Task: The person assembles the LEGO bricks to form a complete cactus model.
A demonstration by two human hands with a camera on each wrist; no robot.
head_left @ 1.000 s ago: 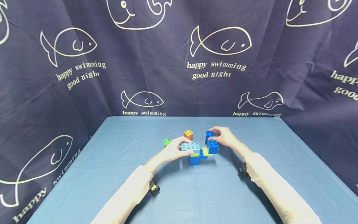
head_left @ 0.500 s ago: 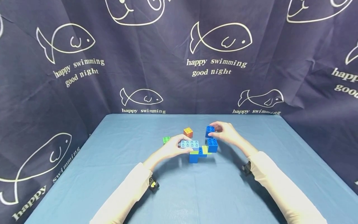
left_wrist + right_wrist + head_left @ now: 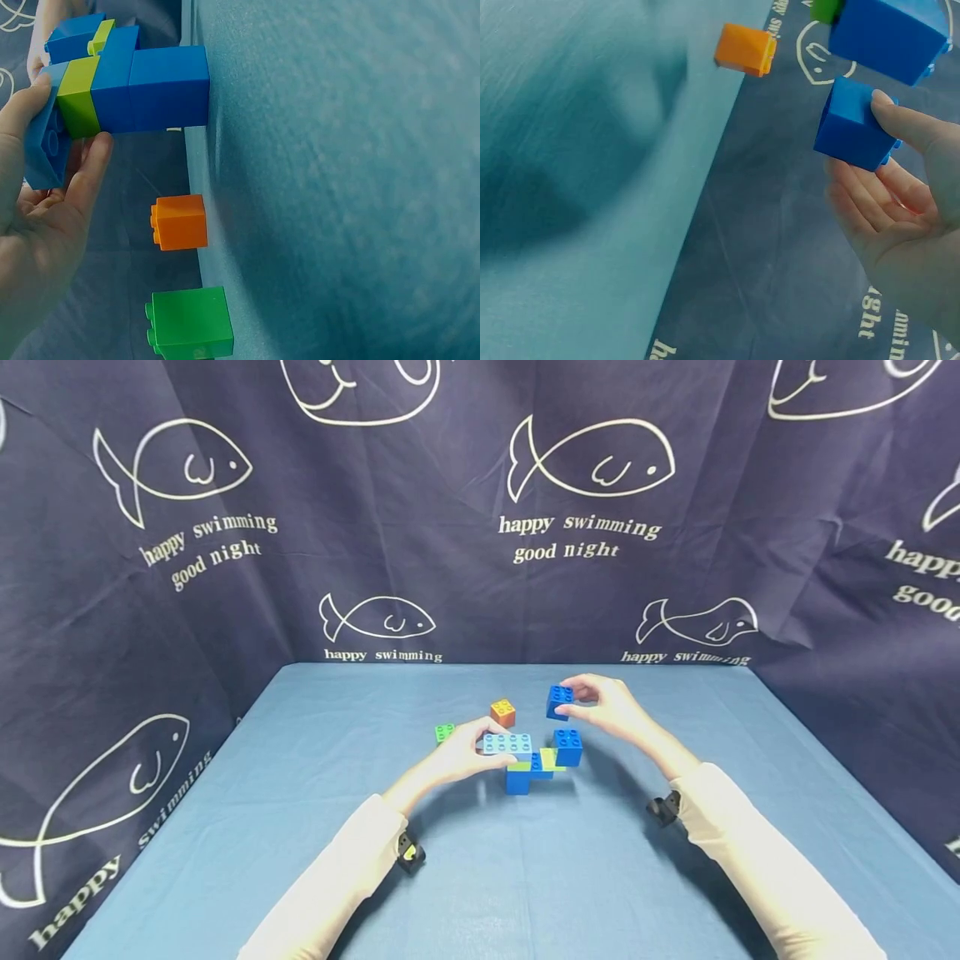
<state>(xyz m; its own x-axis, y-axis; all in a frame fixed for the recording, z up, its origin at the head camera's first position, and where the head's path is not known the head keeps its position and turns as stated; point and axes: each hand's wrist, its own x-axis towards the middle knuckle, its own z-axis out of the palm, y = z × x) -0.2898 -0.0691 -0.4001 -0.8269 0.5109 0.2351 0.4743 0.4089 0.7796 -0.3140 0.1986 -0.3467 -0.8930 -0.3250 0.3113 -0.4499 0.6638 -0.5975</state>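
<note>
In the head view my left hand grips a light blue brick with two rows of studs, thumb on the near side. That brick tops a built piece of blue and yellow-green bricks standing on the table, with a blue base brick. A blue brick sits at the raised right end of the build, on a yellow-green brick. My right hand pinches a loose blue brick between thumb and fingers, held up behind that right end. The right wrist view shows this pinched brick slightly tilted, apart from the build.
An orange brick stands on the blue tabletop behind the build. A green brick lies left of it, partly behind my left hand. Dark cloth with fish prints hangs around the back and sides.
My right hand has lifted the loose blue brick upward, away from behind the build's right end, and then slightly left. My left hand keeps its grip on the light blue brick.
</note>
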